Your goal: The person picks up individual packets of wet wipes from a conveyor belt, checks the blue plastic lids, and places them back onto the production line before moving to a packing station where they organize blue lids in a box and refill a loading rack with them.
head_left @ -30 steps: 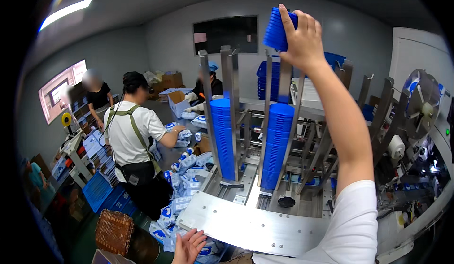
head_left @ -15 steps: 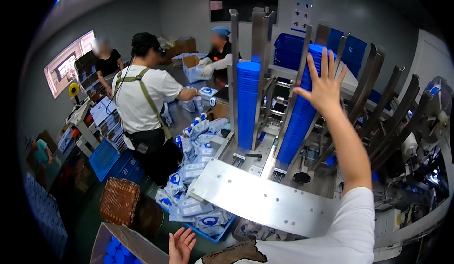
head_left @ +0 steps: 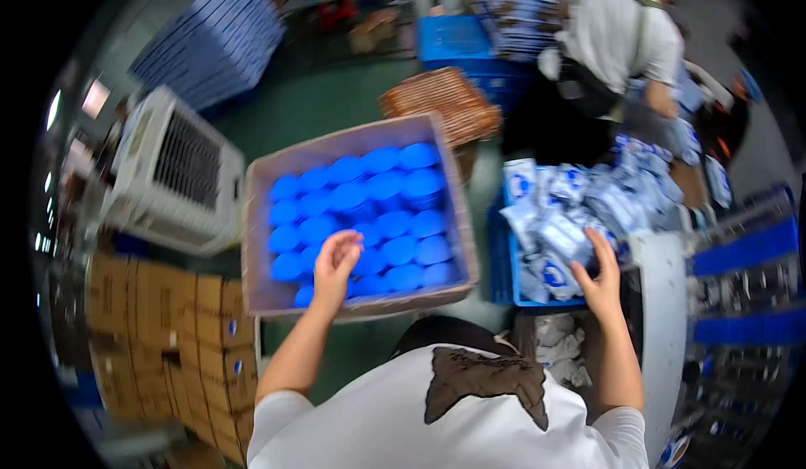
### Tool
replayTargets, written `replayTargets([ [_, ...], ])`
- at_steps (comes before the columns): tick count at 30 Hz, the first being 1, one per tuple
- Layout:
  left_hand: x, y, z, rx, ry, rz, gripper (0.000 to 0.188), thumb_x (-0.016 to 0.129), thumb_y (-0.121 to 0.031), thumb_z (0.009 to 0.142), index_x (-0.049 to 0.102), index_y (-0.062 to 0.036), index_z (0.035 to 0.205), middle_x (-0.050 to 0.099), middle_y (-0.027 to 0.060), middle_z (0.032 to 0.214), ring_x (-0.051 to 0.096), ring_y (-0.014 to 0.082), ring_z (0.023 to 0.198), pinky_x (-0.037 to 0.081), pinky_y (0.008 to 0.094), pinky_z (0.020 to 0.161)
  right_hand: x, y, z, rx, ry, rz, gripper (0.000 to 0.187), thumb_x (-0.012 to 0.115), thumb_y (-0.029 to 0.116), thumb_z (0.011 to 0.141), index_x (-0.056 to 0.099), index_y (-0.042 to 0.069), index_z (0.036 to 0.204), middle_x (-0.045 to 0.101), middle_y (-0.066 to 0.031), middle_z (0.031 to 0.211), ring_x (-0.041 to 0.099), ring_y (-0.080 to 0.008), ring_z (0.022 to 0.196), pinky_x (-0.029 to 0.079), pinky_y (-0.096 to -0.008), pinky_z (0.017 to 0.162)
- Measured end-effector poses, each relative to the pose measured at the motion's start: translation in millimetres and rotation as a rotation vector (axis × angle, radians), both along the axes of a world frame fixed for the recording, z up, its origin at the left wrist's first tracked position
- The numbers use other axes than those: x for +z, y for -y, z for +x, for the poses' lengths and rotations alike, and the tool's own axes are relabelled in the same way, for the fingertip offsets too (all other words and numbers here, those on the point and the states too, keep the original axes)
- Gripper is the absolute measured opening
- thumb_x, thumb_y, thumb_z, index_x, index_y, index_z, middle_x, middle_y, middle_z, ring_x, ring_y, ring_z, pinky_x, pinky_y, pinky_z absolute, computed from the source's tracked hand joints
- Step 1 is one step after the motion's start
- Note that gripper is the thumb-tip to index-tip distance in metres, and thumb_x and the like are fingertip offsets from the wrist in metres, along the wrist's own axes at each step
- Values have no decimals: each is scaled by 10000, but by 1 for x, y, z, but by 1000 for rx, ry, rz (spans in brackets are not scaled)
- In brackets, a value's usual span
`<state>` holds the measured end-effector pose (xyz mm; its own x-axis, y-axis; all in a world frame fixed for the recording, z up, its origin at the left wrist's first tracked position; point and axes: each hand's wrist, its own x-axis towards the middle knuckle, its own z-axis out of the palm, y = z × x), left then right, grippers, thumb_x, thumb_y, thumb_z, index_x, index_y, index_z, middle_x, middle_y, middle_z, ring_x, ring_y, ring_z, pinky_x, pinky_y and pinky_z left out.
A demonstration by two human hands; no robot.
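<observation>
Stacks of round blue lids (head_left: 347, 194) stand in rows inside an open cardboard box (head_left: 463, 242) in front of me on the left. My left hand (head_left: 336, 266) is above the near part of these lids, its fingers loosely bent and apart, with nothing visible in them. Over to the right, my right hand (head_left: 601, 277) is open, thumb and fingers spread, at the near side of a blue crate (head_left: 500, 259). Beneath and beyond it lie white and blue packets (head_left: 564, 235) heaped in that crate. The picture is somewhat blurred, so contact with either pile is unclear.
At right runs a metal machine plate (head_left: 661, 318), with blue stacks (head_left: 750, 245) in the machine's holders beyond. A brown wicker basket (head_left: 441, 104) sits behind the box. Left are a white air cooler (head_left: 180, 171) and stacked cartons (head_left: 172, 309). A co-worker (head_left: 625, 36) bends at far right.
My view has swung left and down from the machine to the box of lids. My right hand has left the tall blue stack and come down; my left hand is now over the lids.
</observation>
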<state>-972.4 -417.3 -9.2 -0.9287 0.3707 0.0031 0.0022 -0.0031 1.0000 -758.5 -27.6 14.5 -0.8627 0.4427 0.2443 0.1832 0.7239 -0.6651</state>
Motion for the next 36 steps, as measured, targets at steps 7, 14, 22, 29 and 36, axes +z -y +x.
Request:
replayTargets([
  [7, -43, 160, -58, 184, -233, -693, 296, 568, -45, 802, 527, -32, 1095, 555, 122, 1023, 552, 219, 900, 460, 316, 764, -49, 203, -184, 728, 487, -1035, 605, 670, 212, 799, 398, 8, 1299, 503, -152, 1217, 505, -241, 1104, 391, -335, 943],
  [14, -62, 171, -69, -218, -357, -1014, 430, 610, -41, 744, 496, 2, 1157, 475, 185, 1158, 468, 353, 1087, 415, 409, 914, -139, 314, -282, 357, 1048, -1128, 927, 684, 528, 703, 291, -2, 1354, 352, -169, 1360, 349, -282, 1245, 347, -378, 960],
  [22, -62, 171, -75, -288, -117, -1134, 547, 705, -106, 692, 500, 21, 1183, 437, 196, 1215, 451, 369, 1118, 402, 414, 934, -172, 340, -306, 286, 1089, -1020, 797, 727, 472, 640, 453, 20, 1237, 483, -103, 1185, 450, -181, 984, 383, -273, 779],
  [29, -62, 168, -77, -258, -104, -1145, 546, 662, -304, 761, 510, 33, 1164, 395, 215, 1245, 444, 376, 1117, 410, 411, 926, -178, 345, -305, 316, 1058, -1113, 707, 735, 427, 630, 485, 39, 1165, 468, -75, 1150, 418, -179, 990, 333, -289, 805],
  [36, -49, 131, -76, -33, 463, -386, 706, 609, -459, 791, 379, -28, 1301, 403, 171, 1301, 439, 332, 1158, 372, 420, 955, -78, 309, -277, 420, 835, -1457, 903, 718, 413, 666, 285, 15, 1351, 406, -148, 1305, 362, -264, 1214, 275, -373, 988],
])
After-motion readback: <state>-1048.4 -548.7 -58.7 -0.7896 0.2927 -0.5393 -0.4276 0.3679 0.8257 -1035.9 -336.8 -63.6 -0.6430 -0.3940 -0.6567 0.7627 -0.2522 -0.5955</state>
